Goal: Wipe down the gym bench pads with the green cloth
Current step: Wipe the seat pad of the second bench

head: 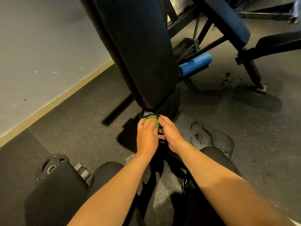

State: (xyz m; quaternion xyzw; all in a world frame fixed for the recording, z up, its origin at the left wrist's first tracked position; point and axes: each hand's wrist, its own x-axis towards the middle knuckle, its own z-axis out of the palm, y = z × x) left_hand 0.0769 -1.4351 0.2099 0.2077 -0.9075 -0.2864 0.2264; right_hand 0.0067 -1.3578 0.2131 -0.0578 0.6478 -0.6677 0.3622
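- Green cloth [150, 120] sits bunched just below the lower end of the black backrest pad [138, 54], gripped by the left hand [146, 137] with its fingers curled over the fabric. Only a small wad shows, so a stroke made like this would likely clean just a narrow strip.
- Right hand [171, 136] lies close beside the left, also under the backrest pad's lower end, with its fingertips at the cloth's edge. I cannot tell whether it pinches the cloth or only touches it. If both hands pull against each other, the cloth may slip free and drop into the dark gap beneath the pad.
- Wet patches [201, 133] glisten on the rubber floor [81, 128] to the right of the backrest pad's lower end. A dropped cloth could pick up grit there and smear it over the upholstery, and a foot could slide.
- Backrest pad rises steeply away from the hands. Its upper stretch looks a long reach from this low position, so that part risks being missed.
- Blue foam roller [195, 63] lies just right of the backrest pad, under the frame, where it could roll underfoot.
- Second bench [228, 22], blue-padded, stands beyond, right of the backrest pad, and could be forgotten.
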